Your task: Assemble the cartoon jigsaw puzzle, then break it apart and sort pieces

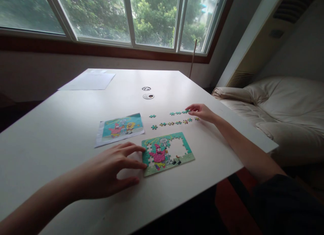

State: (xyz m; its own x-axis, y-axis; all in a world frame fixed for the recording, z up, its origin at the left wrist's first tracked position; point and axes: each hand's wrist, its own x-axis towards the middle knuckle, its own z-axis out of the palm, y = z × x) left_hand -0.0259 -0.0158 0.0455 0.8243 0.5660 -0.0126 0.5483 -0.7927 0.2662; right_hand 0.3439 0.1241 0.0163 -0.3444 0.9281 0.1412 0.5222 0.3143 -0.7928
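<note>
A partly filled jigsaw puzzle point(158, 155) lies on the white table, with a gap at its upper right and a smaller one near its left side. My left hand point(106, 169) is open, fingers spread, two fingertips resting against the puzzle's left edge. Farther off to the right, my right hand point(201, 112) has its thumb and fingertips closed on a small green puzzle piece point(187, 111) at the end of a short row. Below that row runs a second line of loose puzzle pieces point(178, 123), green and yellow. A printed picture point(122, 127) of the cartoon scene lies left of them.
Paper sheets point(88, 81) lie at the table's far left. Two round metallic discs point(148, 96) sit toward the back of the white table point(63, 127). A cream leather sofa point(283, 100) stands to the right, and a window point(152, 19) spans the wall behind.
</note>
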